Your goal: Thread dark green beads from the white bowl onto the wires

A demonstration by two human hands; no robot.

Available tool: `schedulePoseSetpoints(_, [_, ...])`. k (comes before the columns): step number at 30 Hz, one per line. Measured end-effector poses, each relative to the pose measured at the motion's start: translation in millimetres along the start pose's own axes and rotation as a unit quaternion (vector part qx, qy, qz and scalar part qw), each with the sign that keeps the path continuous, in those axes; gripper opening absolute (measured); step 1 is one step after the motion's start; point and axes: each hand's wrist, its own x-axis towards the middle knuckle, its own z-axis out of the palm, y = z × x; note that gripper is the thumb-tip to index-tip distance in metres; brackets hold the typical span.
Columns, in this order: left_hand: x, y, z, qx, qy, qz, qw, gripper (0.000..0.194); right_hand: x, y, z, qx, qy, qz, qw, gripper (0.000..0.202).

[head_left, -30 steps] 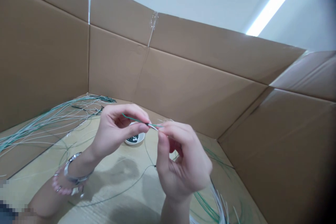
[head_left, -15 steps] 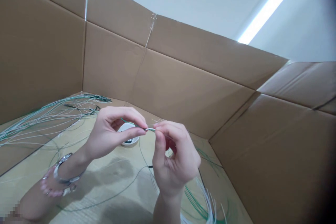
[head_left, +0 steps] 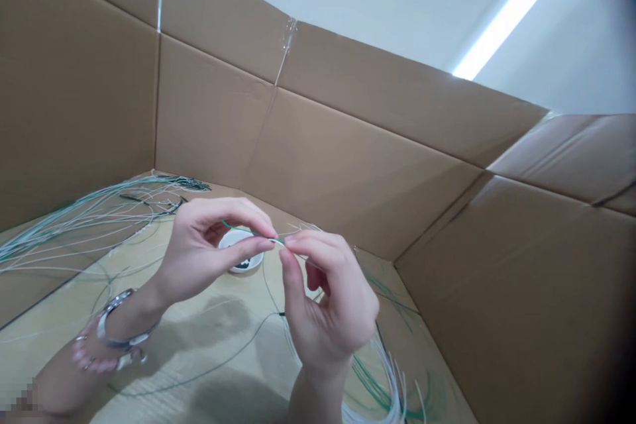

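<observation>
Between my two hands, above the table, runs a short stretch of green and white wires (head_left: 277,241). My left hand (head_left: 211,245) pinches them between thumb and forefinger; a green end shows behind its fingers. My right hand (head_left: 330,288) closes its forefinger and thumb tips on the same wires, close to the left fingertips. Behind my left hand stands a small white bowl (head_left: 253,264) with small black pieces in it. Below the hands a thin wire with a short black sleeve (head_left: 281,314) lies on the table.
Cardboard walls (head_left: 348,165) enclose the table (head_left: 199,324). A spread bundle of green and white wires (head_left: 74,212), some with black ends, lies at the left. More green and white wires (head_left: 382,377) lie at the lower right.
Both hands have shifted slightly left, with the fingertips a little closer together. The black piece seen at my left fingertips is no longer visible there.
</observation>
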Motion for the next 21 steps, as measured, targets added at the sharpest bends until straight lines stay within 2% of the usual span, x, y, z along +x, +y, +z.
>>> schedulePoseSetpoints(6, [1.0, 1.5, 3.8, -0.047, -0.006, -0.026, 0.999, 0.016, -2.1, -2.3, -1.2, 0.012, 0.02, 0.003, 1.0, 0.014])
schedulePoseSetpoints(12, [0.6, 1.9, 4.1, -0.055, 0.007, -0.033, 0.998, 0.014, -1.4, -3.1, -5.1, 0.01, -0.038, 0.031, 0.999, 0.011])
schedulePoseSetpoints(21, [1.0, 2.0, 3.2, -0.03, 0.002, -0.007, 1.0, 0.018, -1.2, -5.4, -6.4, -0.003, -0.039, 0.026, 0.999, 0.011])
